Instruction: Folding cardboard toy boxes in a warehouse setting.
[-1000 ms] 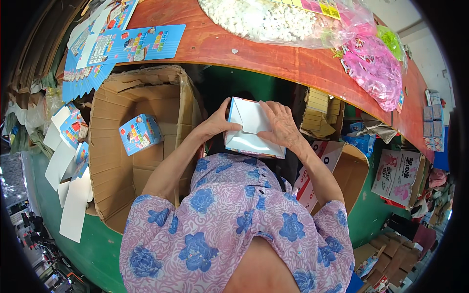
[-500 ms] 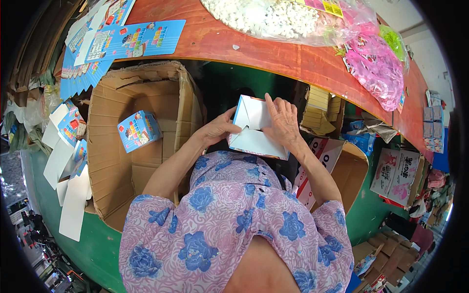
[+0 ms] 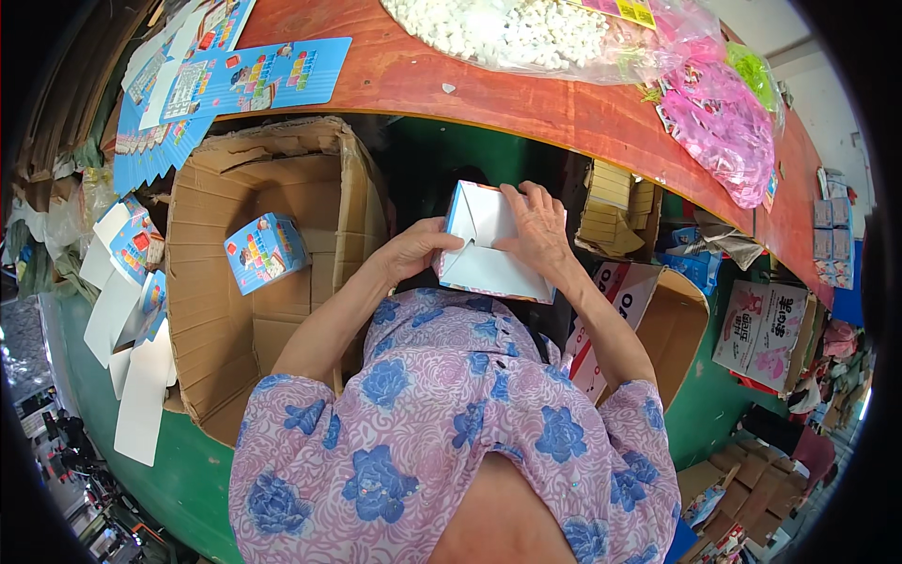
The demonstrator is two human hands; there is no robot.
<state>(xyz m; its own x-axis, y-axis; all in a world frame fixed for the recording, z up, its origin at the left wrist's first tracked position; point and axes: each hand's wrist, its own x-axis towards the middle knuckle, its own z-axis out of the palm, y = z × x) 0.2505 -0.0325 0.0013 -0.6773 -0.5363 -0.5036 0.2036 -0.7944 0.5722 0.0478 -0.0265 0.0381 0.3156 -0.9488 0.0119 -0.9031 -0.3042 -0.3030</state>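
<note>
A small folding carton point(image 3: 496, 271) rests at my lap, its white inner flaps facing up and blue print along its edges. Two flaps meet near its middle, with a dark notch between them. My left hand point(image 3: 418, 249) grips the carton's left side, the thumb lying over the edge beside the notch. Across the right part of the carton lies my right hand point(image 3: 540, 233), thumb on the white flap and fingers bent over the far right edge. A folded blue printed carton point(image 3: 267, 252) sits inside the large cardboard box point(image 3: 211, 310) on my left.
Flat blue printed cards point(image 3: 258, 80) are fanned on the red table point(image 3: 395, 80). A bag of small white pieces point(image 3: 498, 33) and a pink bag point(image 3: 719, 132) lie there too. White-backed carton blanks point(image 3: 141, 395) lean at far left. Another open cardboard box point(image 3: 672, 324) stands at my right.
My right hand's fingers have drawn closer together and bent over the carton's far side. My left thumb has shifted slightly along the edge. The carton stays in nearly the same place.
</note>
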